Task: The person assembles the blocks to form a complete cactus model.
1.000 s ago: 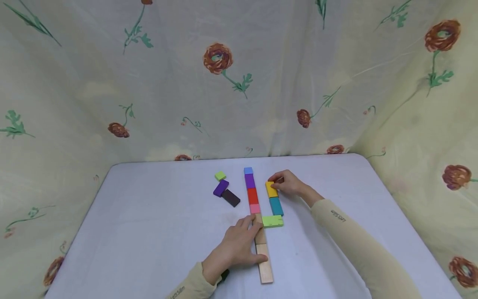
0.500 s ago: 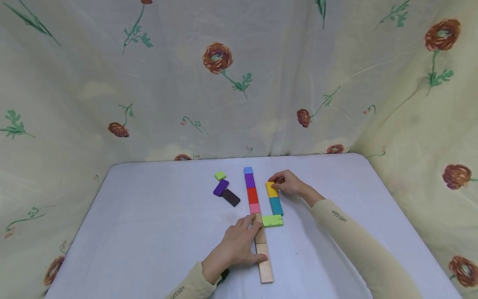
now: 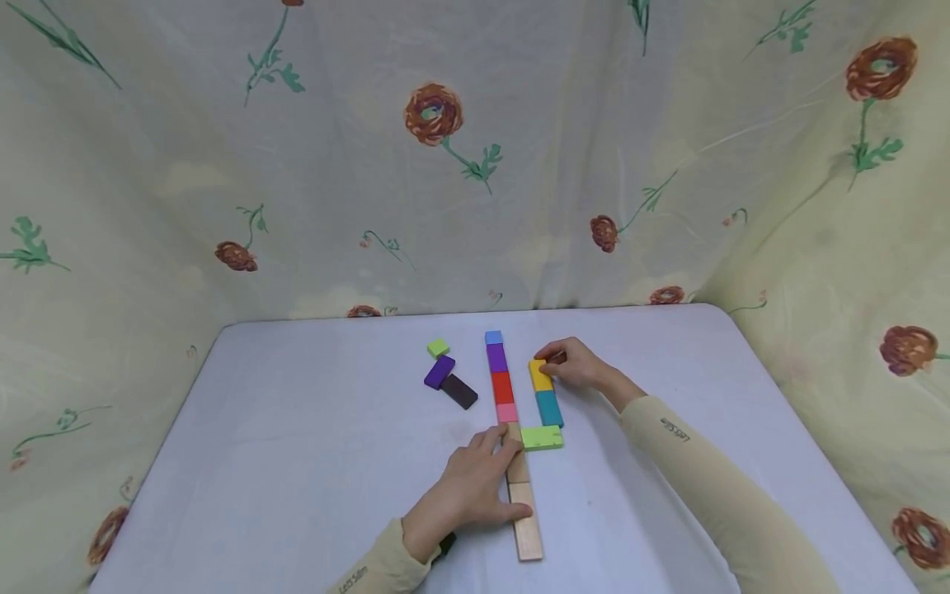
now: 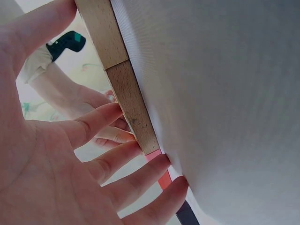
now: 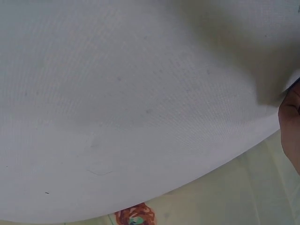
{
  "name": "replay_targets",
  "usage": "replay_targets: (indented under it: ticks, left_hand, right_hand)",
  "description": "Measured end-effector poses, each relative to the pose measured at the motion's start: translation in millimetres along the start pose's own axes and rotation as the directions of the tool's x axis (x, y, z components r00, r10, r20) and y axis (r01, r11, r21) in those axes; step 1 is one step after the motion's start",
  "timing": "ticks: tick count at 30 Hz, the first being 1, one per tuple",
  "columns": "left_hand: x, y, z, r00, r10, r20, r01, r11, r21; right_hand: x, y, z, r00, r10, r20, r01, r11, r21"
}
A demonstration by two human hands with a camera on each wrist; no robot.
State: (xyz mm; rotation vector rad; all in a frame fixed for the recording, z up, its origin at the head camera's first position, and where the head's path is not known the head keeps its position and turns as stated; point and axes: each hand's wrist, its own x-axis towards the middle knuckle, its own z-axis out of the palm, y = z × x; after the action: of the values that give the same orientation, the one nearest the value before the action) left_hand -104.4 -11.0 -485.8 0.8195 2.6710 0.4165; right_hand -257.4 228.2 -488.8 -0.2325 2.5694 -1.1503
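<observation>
My right hand (image 3: 575, 364) pinches a yellow block (image 3: 539, 375) between thumb and fingers; its near end meets a teal block (image 3: 549, 408). Below that lies a lime green block (image 3: 542, 438), crosswise against the row of blocks. My left hand (image 3: 473, 485) rests along two plain wooden blocks (image 4: 133, 103), fingers spread and thumb on the nearer one. Beyond the wood, the row runs on through a pink block (image 3: 506, 412), a red block (image 3: 502, 388), a purple block (image 3: 496, 358) and a light blue block (image 3: 493, 337). Only a bit of the right hand (image 5: 291, 119) shows in the right wrist view.
Left of the row lie a small lime block (image 3: 438, 348), a dark purple block (image 3: 439, 372) and a black block (image 3: 459, 392). The white table (image 3: 297, 445) is enclosed by a flowered cloth (image 3: 334, 165) at the back and sides.
Almost nothing differs. The right hand keeps its hold on the yellow block, and the left hand stays on the wooden blocks.
</observation>
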Motion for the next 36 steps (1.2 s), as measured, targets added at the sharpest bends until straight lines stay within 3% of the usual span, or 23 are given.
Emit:
replay_targets:
  ticks: [4,7,11,14,19,36]
  left_hand:
    - [-0.6,-0.4,-1.6,1.000,0.002,-0.003,-0.002,1.000,-0.005]
    - [-0.9,-0.7,-1.7,1.000,0.004,-0.002,-0.004,1.000,-0.012]
    - [-0.9,-0.5,-1.0,1.000,0.000,-0.001,-0.001,1.000,-0.011]
    - [-1.6,-0.7,-1.1,1.000,-0.001,-0.006,0.001,1.000,-0.010]
    - [-2.1,-0.9,-0.7,1.000,0.007,-0.012,-0.007,1.000,-0.016]
    - [-0.9,-1.9,-5.1,0.999,0.037,-0.033,-0.036,0.999,0.029]
  right_hand:
    - [-4.1,0,0,0.993,-0.034,-0.111,0.030,0.999,-0.038]
    - [-15.6,-4,1,0.979,-0.113,-0.170,0.088,0.984,-0.153]
    - [-37.2,-7,2,0.974,-0.192,-0.116,0.146,0.934,-0.325]
    - [-50.3,-6,4,0.977,-0.211,-0.040,0.180,0.905,-0.385]
    - [-62.2,0,9,0.971,-0.238,0.022,0.227,0.893,-0.389]
    - [-64.5,7,16,0.943,-0.328,0.045,0.314,0.843,-0.436]
